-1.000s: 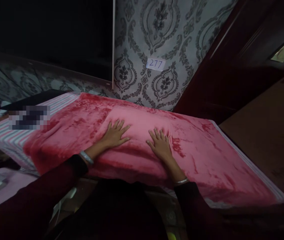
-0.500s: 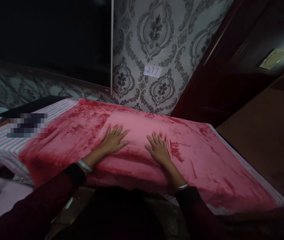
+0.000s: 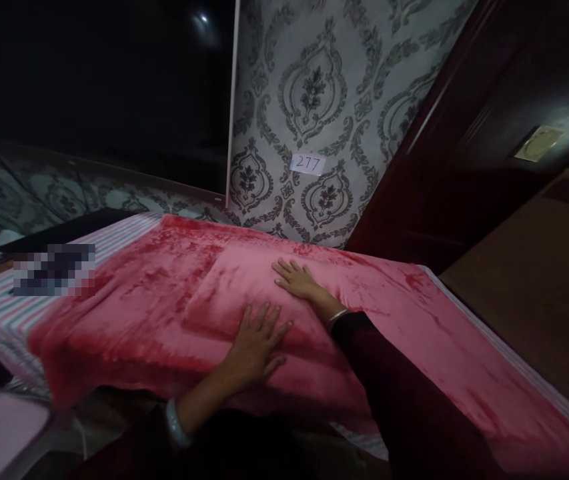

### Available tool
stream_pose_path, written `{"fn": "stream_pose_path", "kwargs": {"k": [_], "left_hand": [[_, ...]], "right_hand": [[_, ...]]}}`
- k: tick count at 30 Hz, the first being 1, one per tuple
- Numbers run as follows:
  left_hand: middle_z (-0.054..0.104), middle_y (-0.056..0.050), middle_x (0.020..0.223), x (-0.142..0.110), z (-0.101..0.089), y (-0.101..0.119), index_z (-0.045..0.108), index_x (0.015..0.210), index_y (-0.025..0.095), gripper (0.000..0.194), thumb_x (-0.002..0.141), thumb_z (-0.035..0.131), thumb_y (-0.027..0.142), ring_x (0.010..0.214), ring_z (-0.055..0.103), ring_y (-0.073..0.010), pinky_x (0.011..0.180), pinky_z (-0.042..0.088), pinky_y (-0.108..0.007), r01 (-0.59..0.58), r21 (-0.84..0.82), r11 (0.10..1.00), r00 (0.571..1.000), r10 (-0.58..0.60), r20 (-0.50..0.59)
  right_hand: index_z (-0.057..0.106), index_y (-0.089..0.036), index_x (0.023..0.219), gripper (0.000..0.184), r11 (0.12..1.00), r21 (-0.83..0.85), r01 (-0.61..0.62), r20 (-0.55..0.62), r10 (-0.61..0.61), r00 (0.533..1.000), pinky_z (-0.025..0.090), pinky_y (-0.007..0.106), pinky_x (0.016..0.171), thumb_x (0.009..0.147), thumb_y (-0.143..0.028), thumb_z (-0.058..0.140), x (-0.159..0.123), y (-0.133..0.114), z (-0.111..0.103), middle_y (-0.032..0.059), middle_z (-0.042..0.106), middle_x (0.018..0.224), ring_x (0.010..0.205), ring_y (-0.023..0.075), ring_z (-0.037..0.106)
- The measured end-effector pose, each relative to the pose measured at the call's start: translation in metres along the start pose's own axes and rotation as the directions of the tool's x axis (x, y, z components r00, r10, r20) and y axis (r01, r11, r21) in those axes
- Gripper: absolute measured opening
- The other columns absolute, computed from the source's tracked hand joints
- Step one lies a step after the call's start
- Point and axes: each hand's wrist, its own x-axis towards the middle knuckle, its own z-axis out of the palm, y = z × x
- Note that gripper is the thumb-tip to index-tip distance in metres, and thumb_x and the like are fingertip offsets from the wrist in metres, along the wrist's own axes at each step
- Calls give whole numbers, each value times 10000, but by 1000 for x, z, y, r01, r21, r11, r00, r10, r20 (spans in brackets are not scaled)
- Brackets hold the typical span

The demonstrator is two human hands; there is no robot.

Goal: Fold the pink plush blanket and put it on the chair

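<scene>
Blanket [image 3: 234, 283], mid-frame, lies under left hand [image 3: 253, 350] and right hand [image 3: 298, 280], fingers apart; smoothing seems in hand, needing flat palms.

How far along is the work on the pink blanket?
Looks done: the plush blanket is spread over the striped cloth, with a fairly smooth raised section in the middle.
In hand: the right hand lies open on that section, the left hand at its front edge.
Probably left: creases to the right of it, if flatness matters. Can't tell whether the section is a separate piece.
</scene>
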Motion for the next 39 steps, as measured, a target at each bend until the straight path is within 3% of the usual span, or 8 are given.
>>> {"fn": "stream_pose_path", "kwargs": {"k": [8,15,21,23,25,29,34,39], "left_hand": [[310,-121,1684,-3,1,1,414,1571,316,764,858,684,362,1557,225,-404,1223,95,-707,17,-16,1000,1000,-17,-19],[294,-107,1693,-4,2,0,370,1595,321,774,878,654,370,1556,234,-397,1226,104,-703,5,-44,999,1000,-6,-15],[328,-112,1678,-2,-7,2,380,1592,310,769,873,649,359,1549,261,-381,1237,105,-688,3,-66,998,1000,-3,9],[356,-115,1664,-3,-15,-3,384,1590,285,729,904,612,371,1554,257,-363,1246,73,-684,-17,-67,998,1000,17,-7],[400,-122,1640,-7,-23,-12,394,1586,255,700,925,585,387,1561,239,-356,1251,35,-682,-10,-63,998,999,8,-36],[355,-138,1660,-19,-27,-30,432,1570,296,746,869,664,401,1555,197,-441,1205,75,-746,95,-45,994,993,-98,-70],[278,-129,1694,-29,-14,-33,424,1572,347,808,817,711,357,1559,146,-465,1181,120,-753,154,-24,988,986,-155,-62],[261,-132,1700,-31,-10,-32,425,1570,337,806,814,703,348,1565,125,-461,1182,110,-749,141,-23,990,987,-142,-68]], "right_hand": [[241,-342,1649,612,980,100,-170,-75,178,981,171,610,1236,1074,-549,280,42,30,9,55,201,1722,1567,350,212],[281,-333,1639,595,983,96,-157,-136,170,976,206,596,1228,1076,-527,281,44,31,20,56,262,1704,1547,341,267],[245,-312,1650,603,975,72,-208,-99,215,972,202,621,1223,1079,-504,268,40,22,4,70,205,1719,1571,343,200],[245,-304,1652,611,982,50,-180,-115,184,976,181,636,1225,1077,-509,279,36,8,-3,77,169,1726,1584,355,139],[245,-323,1651,617,998,14,-61,-137,63,989,152,640,1232,1071,-527,301,32,-13,-7,63,135,1733,1591,355,93],[240,-385,1643,610,982,4,189,-34,-188,982,164,643,1233,1062,-557,322,34,-47,-2,4,100,1738,1596,341,67],[209,-391,1646,626,989,46,137,6,-138,990,141,699,1215,1058,-566,335,68,-44,5,-17,59,1740,1593,361,49],[230,-364,1648,616,993,116,30,-15,-28,999,172,647,1229,1067,-558,297,104,-27,7,31,147,1733,1580,351,160]]}}
